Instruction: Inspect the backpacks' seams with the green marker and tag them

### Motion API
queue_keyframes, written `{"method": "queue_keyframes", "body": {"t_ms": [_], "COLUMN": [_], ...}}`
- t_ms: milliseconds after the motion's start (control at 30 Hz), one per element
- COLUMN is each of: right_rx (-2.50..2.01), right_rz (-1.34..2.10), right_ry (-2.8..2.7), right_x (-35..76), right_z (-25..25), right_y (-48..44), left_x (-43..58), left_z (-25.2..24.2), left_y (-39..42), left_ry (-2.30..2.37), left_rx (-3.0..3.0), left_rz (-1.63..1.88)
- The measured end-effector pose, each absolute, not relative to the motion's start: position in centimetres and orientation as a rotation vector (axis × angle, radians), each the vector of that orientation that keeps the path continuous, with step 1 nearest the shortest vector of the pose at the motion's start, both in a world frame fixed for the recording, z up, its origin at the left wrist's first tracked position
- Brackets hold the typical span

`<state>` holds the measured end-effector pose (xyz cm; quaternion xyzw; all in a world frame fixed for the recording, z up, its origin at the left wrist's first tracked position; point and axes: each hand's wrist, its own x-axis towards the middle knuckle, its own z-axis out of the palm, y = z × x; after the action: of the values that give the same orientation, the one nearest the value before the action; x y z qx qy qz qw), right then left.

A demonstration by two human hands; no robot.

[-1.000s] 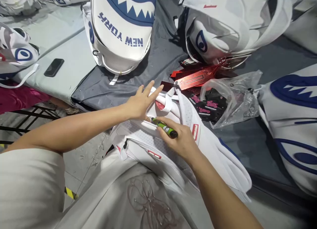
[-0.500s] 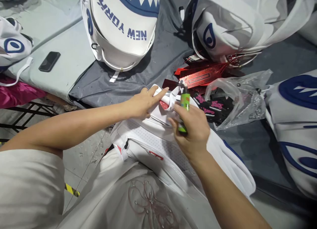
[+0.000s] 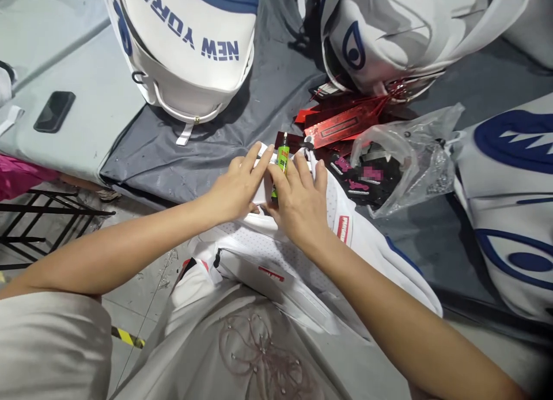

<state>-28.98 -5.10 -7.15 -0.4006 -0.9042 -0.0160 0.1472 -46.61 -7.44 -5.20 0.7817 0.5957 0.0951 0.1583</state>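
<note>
A white backpack (image 3: 298, 261) lies across my lap, its dotted back panel facing up and a red label (image 3: 344, 229) on a strap. My left hand (image 3: 239, 184) rests on its top end, fingers stretched out. Close beside it, my right hand (image 3: 300, 201) holds a slim green tube (image 3: 283, 158) between thumb and fingers. The tube has a narrow pale tip pointing away from me and a dark lower end. Its other fingers are spread over the backpack. What lies under both palms is hidden.
A white backpack with NEW YORK lettering (image 3: 181, 54) stands ahead. Another white backpack (image 3: 389, 37) stands at the far right, a third (image 3: 514, 215) at the right edge. Red tags (image 3: 341, 126) and a clear plastic bag (image 3: 415, 163) lie between. A phone (image 3: 54, 112) sits left.
My right hand has moved left toward my left hand, bringing the green tube with it. Its fingers have spread over the backpack. The view has shifted slightly.
</note>
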Motion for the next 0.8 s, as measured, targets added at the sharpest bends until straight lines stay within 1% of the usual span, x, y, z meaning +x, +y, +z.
{"method": "queue_keyframes", "body": {"t_ms": [167,333,467,600,800], "right_rx": [-1.19,-1.163,-1.162,-1.158,-1.158], "right_rz": [-0.016,0.016,0.047,0.067,0.067], "right_ry": [-2.593,-2.607,-2.603,-2.609,-2.59], "right_x": [-28.8,-28.6,-28.6,-28.6,-28.6], "right_z": [-6.9,-6.0,-5.7,-5.8,-6.4], "right_y": [-5.2,-5.4,-5.6,-5.6,-6.5], "left_x": [-46.4,-47.3,-47.6,-47.4,-47.1], "left_z": [-4.8,-4.7,-4.2,-2.9,-1.5], "left_y": [-7.3,-7.1,-7.0,-6.8,-5.8], "left_ry": [1.735,1.585,1.542,1.616,1.76], "left_rx": [2.231,2.258,2.267,2.238,2.166], "left_rz": [0.244,0.296,0.269,0.126,-0.224]}}
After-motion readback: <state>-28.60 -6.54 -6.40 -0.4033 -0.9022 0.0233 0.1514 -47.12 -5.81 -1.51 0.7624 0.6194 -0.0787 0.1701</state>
